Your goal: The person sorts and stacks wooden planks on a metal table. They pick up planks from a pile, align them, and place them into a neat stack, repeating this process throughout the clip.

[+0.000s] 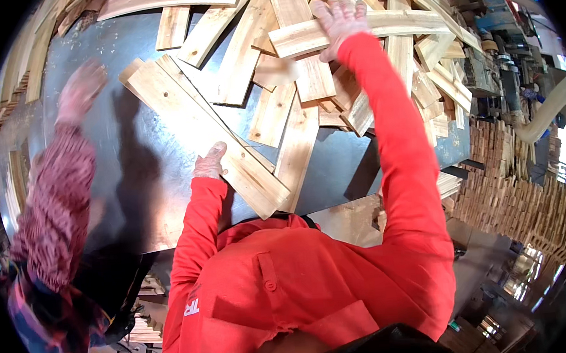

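My left hand (210,163), in a pale glove, grips the near end of a knotty wooden board (180,108), its thumb on top and its other fingers hidden beneath. Another narrow board (210,116) lies along that board's right edge. Farther off to the right, my right hand (339,27) reaches across a pale board (410,23) on top of a loose pile, its fingers over the far edge. A small blurred wooden piece (275,70) shows left of my right wrist.
Crisscrossed boards (242,55) cover the far side of the metal table (108,162). At left, a co-worker's blurred hand (82,85) and patterned sleeve (61,198) extend over it. Stacked wood (513,186) stands at right, below machinery (485,64).
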Tool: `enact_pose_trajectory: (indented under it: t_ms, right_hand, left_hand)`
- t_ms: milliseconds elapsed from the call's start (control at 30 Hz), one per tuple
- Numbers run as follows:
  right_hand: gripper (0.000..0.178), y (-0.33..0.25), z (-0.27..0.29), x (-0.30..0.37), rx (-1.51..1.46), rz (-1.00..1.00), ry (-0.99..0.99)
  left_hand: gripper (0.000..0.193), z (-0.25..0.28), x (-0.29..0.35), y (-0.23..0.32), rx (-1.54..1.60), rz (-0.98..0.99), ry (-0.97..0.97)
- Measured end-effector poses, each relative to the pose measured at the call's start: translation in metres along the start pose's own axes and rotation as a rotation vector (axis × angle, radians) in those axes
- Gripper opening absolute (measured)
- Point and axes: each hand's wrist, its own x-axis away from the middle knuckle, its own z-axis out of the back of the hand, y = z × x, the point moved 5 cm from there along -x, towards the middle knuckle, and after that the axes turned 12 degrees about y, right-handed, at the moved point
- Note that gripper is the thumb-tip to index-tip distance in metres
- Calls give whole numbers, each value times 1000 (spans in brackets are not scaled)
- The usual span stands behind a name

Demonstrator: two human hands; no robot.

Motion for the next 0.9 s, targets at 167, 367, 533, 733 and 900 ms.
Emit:
enact_pose_trajectory:
  t_ms: [167, 367, 533, 733, 900]
  right_hand:
    - [77, -23, 29, -19, -28, 190, -553]
    - [85, -180, -35, 61, -42, 383, -577]
    - [55, -254, -111, 69, -243, 267, -422]
    - [44, -196, -28, 106, -617, 499, -682]
    - [50, -10, 26, 79, -193, -214, -192]
  left_hand:
    - [61, 2, -2, -5, 57, -54, -74]
    - [81, 0, 6, -34, 658, -35, -10]
    - [90, 4, 19, -20, 938, 87, -35]
    - [48, -22, 35, -21, 1055, -75, -251]
    - [46, -21, 32, -26, 956, -98, -105]
